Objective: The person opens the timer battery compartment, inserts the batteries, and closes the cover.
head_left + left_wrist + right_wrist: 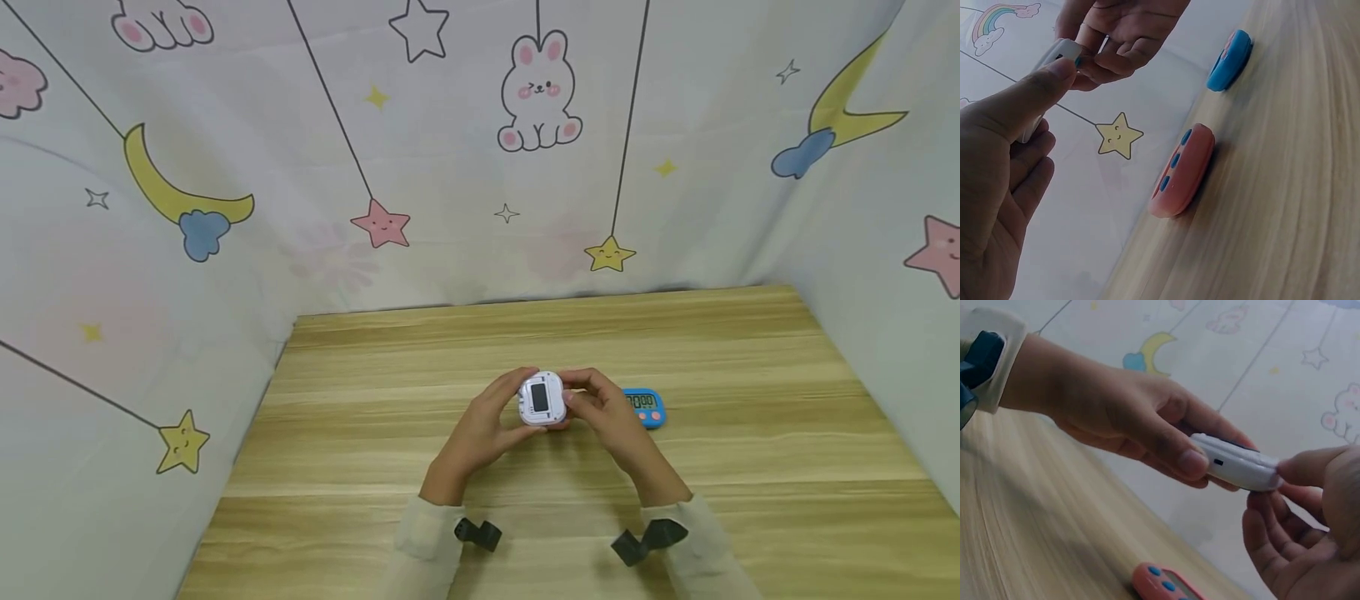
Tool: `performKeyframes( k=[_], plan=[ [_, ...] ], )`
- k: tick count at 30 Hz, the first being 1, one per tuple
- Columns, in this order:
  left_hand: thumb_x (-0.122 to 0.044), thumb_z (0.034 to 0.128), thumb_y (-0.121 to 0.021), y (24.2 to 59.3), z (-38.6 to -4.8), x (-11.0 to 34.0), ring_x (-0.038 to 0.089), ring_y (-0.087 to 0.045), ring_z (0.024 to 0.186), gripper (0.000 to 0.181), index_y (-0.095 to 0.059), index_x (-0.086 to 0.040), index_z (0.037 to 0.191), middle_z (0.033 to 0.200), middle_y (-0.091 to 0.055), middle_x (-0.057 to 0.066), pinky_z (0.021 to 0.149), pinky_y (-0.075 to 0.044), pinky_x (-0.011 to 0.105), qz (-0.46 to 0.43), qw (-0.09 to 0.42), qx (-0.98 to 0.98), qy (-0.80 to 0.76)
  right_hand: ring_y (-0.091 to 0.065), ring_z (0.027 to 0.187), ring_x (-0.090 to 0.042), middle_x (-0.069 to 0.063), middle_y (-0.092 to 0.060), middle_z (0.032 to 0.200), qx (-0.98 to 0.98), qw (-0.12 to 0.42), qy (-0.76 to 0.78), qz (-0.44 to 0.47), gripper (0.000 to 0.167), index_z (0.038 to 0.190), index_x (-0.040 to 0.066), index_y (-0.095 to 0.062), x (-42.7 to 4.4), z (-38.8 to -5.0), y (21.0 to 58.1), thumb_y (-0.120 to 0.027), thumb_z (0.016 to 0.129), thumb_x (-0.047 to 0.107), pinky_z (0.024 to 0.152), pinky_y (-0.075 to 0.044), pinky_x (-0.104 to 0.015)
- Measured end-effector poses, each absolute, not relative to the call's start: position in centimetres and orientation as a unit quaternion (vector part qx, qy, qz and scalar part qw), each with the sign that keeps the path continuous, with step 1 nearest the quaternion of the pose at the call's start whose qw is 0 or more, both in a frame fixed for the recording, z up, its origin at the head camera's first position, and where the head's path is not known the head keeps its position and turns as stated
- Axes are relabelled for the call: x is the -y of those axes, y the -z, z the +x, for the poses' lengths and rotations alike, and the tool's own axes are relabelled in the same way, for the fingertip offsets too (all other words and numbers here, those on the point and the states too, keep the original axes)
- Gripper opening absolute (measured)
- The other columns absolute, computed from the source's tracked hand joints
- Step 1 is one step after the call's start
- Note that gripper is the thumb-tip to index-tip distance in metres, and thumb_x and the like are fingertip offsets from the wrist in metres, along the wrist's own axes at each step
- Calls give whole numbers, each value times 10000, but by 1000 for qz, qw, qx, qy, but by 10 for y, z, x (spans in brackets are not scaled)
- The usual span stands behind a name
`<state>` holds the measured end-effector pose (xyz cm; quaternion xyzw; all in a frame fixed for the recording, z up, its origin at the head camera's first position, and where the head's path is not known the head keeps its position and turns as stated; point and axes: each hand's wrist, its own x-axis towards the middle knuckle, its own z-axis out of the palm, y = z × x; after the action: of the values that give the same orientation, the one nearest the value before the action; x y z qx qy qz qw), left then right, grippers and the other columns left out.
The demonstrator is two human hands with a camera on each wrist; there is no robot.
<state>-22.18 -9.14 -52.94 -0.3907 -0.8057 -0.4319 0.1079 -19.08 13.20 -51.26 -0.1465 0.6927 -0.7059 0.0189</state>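
Above the table, a white digital timer point(543, 398) is held up between both hands, a side with a dark rectangle turned toward the head camera. My left hand point(480, 429) grips its left side, thumb on one edge and fingers on the other. The thumb and fingers of my right hand point(607, 412) pinch its right edge. In the right wrist view a small dark slot shows in the white timer's point(1235, 464) edge. A pink timer with blue buttons point(1186, 172) lies on the table below the hands, mostly hidden in the head view.
A blue timer with pink buttons point(649, 408) rests on the wooden table point(390, 350), just right of the right hand and partly covered by it. White printed cloth point(450, 150) hangs behind the table and along both sides.
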Motion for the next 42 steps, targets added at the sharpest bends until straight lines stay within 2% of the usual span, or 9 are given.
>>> performKeyframes(
  k=[3,18,25,30,34,37,42],
  plan=[
    [-152,766,-843,530,-222,91,158,-432,1333,826,-416,-179,1472,1445,-472,-1,1075,-388,333,-388,109,807,431,-629,991,-186,-204,-522,1241,-684,19,716,-135,346,1274,-23,-523,-131,-190,512,-603,980,139,830,-559,-331],
    [-154,760,-846,530,-221,92,139,-446,1316,813,-431,-159,1459,1421,-493,3,1068,-391,300,-388,99,812,425,-609,1042,-223,-204,-531,1249,-686,48,714,-127,375,1289,4,-494,-133,-193,515,-611,979,178,853,-552,-369],
    [-220,789,-829,529,-222,92,148,-451,1314,790,-424,-167,1466,1425,-490,-3,1059,-407,330,-368,93,826,417,-621,995,-218,-168,-560,1207,-735,5,667,-122,333,1297,51,-536,-129,-194,517,-586,993,178,830,-551,-464],
    [-291,798,-820,530,-223,93,119,-469,1287,787,-422,-189,1469,1409,-498,-41,1028,-440,339,-345,75,832,428,-614,1002,-243,-138,-570,1228,-771,-19,620,-147,390,1351,96,-531,-128,-193,519,-614,975,155,790,-566,-395],
    [-326,803,-808,531,-224,96,96,-461,1287,784,-412,-238,1473,1404,-492,-70,1026,-442,343,-332,72,835,434,-595,1019,-245,-103,-546,1252,-776,-12,605,-177,514,1401,138,-500,-128,-193,520,-689,923,142,856,-542,-305],
    [-332,805,-804,531,-225,97,98,-463,1286,788,-398,-265,1476,1396,-495,-74,1023,-445,340,-331,73,833,437,-590,1038,-233,-71,-537,1264,-777,-9,602,-186,560,1419,175,-492,-129,-193,521,-712,905,149,911,-518,-300],
    [-294,805,-810,530,-225,97,139,-471,1287,792,-397,-238,1479,1395,-502,-27,1021,-445,325,-336,72,824,450,-587,1054,-217,-36,-547,1247,-787,-12,587,-190,577,1424,213,-488,-129,-194,522,-724,898,223,943,-505,-326]
  ],
)
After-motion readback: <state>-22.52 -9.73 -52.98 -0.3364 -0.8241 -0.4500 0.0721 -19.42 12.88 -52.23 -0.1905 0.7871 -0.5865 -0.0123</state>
